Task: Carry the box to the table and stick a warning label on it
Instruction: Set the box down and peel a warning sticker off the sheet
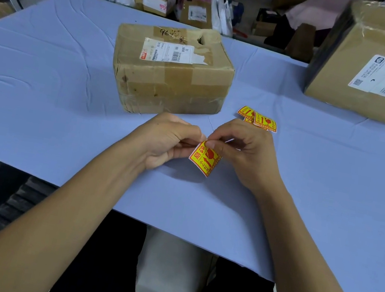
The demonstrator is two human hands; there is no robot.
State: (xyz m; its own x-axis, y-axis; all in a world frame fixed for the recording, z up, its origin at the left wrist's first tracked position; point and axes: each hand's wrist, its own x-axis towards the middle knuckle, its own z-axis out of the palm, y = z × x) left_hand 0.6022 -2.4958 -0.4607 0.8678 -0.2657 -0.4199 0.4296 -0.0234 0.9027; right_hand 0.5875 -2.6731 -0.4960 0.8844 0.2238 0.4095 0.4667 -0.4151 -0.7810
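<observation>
The box already sits on the blue counter, just beyond the hands, its top carrying a white shipping slip and plenty of tape, so by the look of it the carrying part is done and we are into the labelling. The left hand pinches one side of a yellow-and-red warning label between thumb and fingers, its grip closed on the sticker's upper left corner. Meeting it there, the right hand nips the same corner with its fingertips, and a thin white sliver shows by those fingers, most likely backing paper lifting away, so I judge this to be the peel. Behind the right hand lies a small pile of spare labels, and far right stands a bigger carton, well apart. Next move, as I read it: strip the backing clean off, keep the sticky face from folding, then reach forward and press it flat on a bare patch of the box.
</observation>
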